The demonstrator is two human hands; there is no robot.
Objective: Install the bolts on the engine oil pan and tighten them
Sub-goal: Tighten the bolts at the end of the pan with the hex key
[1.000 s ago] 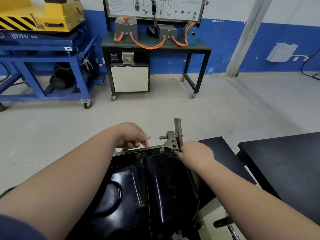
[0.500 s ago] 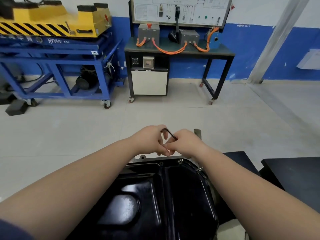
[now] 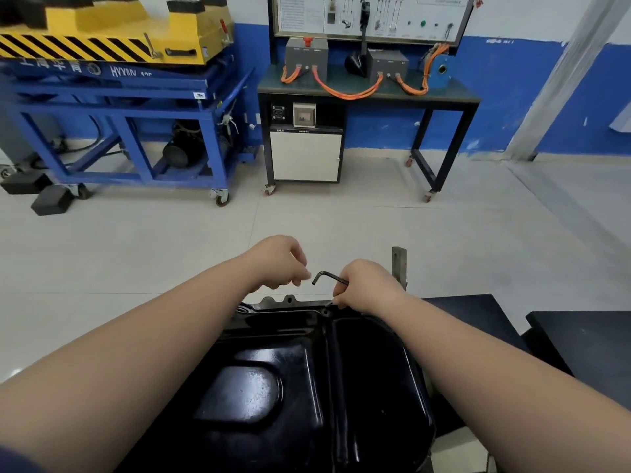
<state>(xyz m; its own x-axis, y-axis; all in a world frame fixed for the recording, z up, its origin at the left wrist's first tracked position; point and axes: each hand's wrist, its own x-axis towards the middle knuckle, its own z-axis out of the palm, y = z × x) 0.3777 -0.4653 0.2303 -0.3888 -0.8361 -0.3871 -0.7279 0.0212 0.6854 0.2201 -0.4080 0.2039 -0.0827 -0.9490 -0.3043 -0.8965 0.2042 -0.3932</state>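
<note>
Lift trolley (image 3: 129,107): blue wheeled frame at the far left, carrying a yellow block (image 3: 112,29) with black hazard stripes.
Left hand (image 3: 280,262): raised above the far edge of the pan, fingers curled, fingertips bunched just left of the key's bent end and clear of it. Whether they pinch a small part cannot be told.
Oil pan (image 3: 307,370): glossy black, lying bottom-up directly below both forearms. Its bolt flange runs along the far edge, under the hands.
Hex key (image 3: 329,277): black, L-shaped, bent end up and pointing left. The lower end is hidden behind the fingers at the flange.
Right hand (image 3: 367,288): fingers curled around the key's long arm, knuckles resting at the flange.
Metal upright (image 3: 398,264): grey bar standing just behind the right hand.
Black table (image 3: 580,346): at the right edge, apart from the pan.
</note>
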